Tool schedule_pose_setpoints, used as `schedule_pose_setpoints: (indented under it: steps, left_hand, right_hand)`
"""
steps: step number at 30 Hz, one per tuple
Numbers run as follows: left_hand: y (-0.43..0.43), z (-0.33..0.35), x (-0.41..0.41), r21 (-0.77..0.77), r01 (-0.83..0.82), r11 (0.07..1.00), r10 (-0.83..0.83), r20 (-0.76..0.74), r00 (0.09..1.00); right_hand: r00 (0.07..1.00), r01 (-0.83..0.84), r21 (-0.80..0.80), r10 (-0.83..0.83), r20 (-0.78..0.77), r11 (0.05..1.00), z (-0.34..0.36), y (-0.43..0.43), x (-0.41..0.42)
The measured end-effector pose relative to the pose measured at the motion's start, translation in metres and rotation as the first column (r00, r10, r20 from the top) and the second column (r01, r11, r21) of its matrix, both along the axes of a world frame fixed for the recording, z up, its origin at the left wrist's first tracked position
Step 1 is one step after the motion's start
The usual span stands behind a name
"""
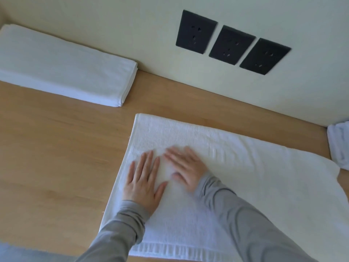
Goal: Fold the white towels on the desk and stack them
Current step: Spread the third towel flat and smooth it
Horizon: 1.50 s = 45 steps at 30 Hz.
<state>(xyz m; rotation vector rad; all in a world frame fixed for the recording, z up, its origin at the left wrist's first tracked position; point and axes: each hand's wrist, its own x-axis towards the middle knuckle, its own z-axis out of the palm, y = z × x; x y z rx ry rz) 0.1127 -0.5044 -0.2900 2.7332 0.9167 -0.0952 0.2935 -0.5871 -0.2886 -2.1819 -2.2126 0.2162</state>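
Grey sleeves (117,233) sat nearest the lens, both mine, reaching onto the spread towel (245,186). Left hand (144,184) lay flat near its left edge, fingers straight and splayed, palm pressing the cloth, nothing gripped. Right hand (186,168) was just beside it, also flat with straight fingers, blurred. Banded hem (170,250) ran along the near side. Far edge ran roughly along the wall (132,25), with a strip of bare wood between. Right end went out of frame.

Open wood lay left of it, well apart from the folded towel (62,63) against the wall at far left. Desk (56,157) was light wood, wall cream.

Count:
- White towels: three, namely spread, folded (layered end, couldn't tell if more than one), and a bunched towel (339,144) cut off at the right edge.
- Black sockets (232,45): three in a row on the wall.
- Hands: two.
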Motion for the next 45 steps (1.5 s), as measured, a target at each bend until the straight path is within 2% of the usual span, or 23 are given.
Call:
schedule_pose_setpoints:
  steps: [2,3,5,6,7,8,10,12,13,14,16,18,19,22,24,28,30,34,37,39,41,43,45]
  left_hand:
    - [0.001,-0.006,-0.002,-0.003,-0.008,1.0,0.008,0.031,0.999]
    - [0.0,-0.008,-0.002,0.001,-0.009,1.0,0.009,0.036,0.999]
    - [-0.001,-0.007,-0.001,0.01,-0.009,1.0,0.009,0.034,0.999]
    - [-0.001,-0.007,0.0,0.009,-0.015,1.0,0.014,0.035,0.999]
    - [-0.001,-0.006,0.0,0.003,-0.019,1.0,0.019,0.03,0.999]
    - [0.0,-0.005,0.0,-0.001,-0.02,1.0,0.02,0.022,1.0]
    - [-0.001,-0.003,0.001,-0.007,-0.012,1.0,0.012,0.001,1.0]
    - [0.0,-0.002,0.001,-0.015,-0.001,1.0,0.0,-0.033,0.999]
    - [0.001,-0.003,0.001,-0.017,-0.001,1.0,0.0,-0.039,0.999]
    - [0.001,-0.004,0.001,-0.015,0.0,1.0,-0.001,-0.033,0.999]
    - [0.001,-0.007,0.0,-0.017,-0.001,1.0,0.002,0.007,1.0]
    - [0.001,-0.01,0.0,-0.012,-0.012,1.0,0.012,0.053,0.998]
    - [0.0,-0.011,0.0,-0.004,-0.014,1.0,0.014,0.062,0.998]
    - [0.001,-0.011,0.0,0.01,-0.006,1.0,0.005,0.064,0.998]
    - [0.001,-0.012,0.0,0.017,-0.004,1.0,0.003,0.06,0.998]
    - [-0.001,-0.012,0.0,0.031,-0.013,0.999,0.01,0.084,0.996]
    - [-0.001,-0.012,0.0,0.042,-0.02,0.999,0.017,0.083,0.996]
    - [-0.003,-0.008,0.0,0.07,-0.028,0.997,0.025,0.04,0.999]
    - [-0.008,-0.004,0.002,0.038,-0.096,0.995,0.094,0.04,0.995]
    - [-0.029,0.001,0.012,-0.013,-0.215,0.977,0.215,0.075,0.974]
    - [-0.07,0.009,0.037,-0.039,-0.187,0.982,0.189,0.085,0.978]
    - [-0.118,0.013,0.067,-0.059,-0.056,0.997,0.062,0.094,0.994]
    - [-0.147,0.012,0.088,-0.086,-0.031,0.996,0.041,0.113,0.993]
  right_hand:
    - [0.965,0.252,-0.034,-0.249,0.078,0.967,0.001,-0.003,0.045]
    - [0.902,0.425,-0.052,-0.419,0.103,0.904,0.002,-0.008,0.071]
    - [0.7,0.714,-0.111,-0.7,0.14,0.691,0.012,-0.009,0.106]
    - [0.623,0.782,-0.095,-0.77,0.137,0.616,0.015,-0.003,0.108]
    - [0.628,0.778,-0.037,-0.775,0.074,0.627,0.016,0.009,0.098]
    - [0.714,0.7,0.044,-0.7,-0.017,0.713,0.016,0.025,0.08]
    - [0.922,0.373,0.144,-0.349,-0.17,0.916,0.017,0.062,0.027]
    - [0.99,0.003,0.105,0.012,-0.139,0.994,0.011,0.092,-0.022]
    - [0.991,-0.08,0.039,0.083,-0.104,0.996,0.009,0.103,-0.032]
    - [0.995,-0.074,-0.001,0.074,-0.068,0.997,0.006,0.113,-0.029]
    - [0.98,0.199,-0.082,-0.199,0.007,0.977,0.001,0.128,-0.01]
    - [0.856,0.516,-0.112,-0.516,0.031,0.849,0.009,0.133,0.01]
    - [0.82,0.571,-0.088,-0.571,0.026,0.816,0.014,0.129,0.014]
    - [0.911,0.407,0.035,-0.403,-0.086,0.913,0.025,0.093,-0.012]
    - [0.948,0.296,0.011,-0.292,-0.122,0.955,0.019,0.05,-0.035]
    - [0.929,0.357,-0.101,-0.364,-0.069,0.929,0.005,-0.04,-0.014]
    - [0.852,0.52,-0.141,-0.524,0.011,0.843,0.003,-0.088,0.021]
    - [0.571,0.818,-0.146,-0.816,0.092,0.556,0.006,-0.172,0.08]
    - [0.513,0.856,-0.137,-0.851,0.112,0.498,0.011,-0.177,0.081]
    - [0.54,0.842,-0.028,-0.841,0.024,0.539,0.018,-0.16,0.06]
    - [0.646,0.763,0.031,-0.762,-0.044,0.646,0.025,-0.142,0.023]
    - [0.763,0.646,-0.052,-0.646,0.019,0.761,0.019,-0.133,-0.021]
    - [0.797,0.603,-0.155,-0.599,0.075,0.783,0.013,-0.144,-0.043]
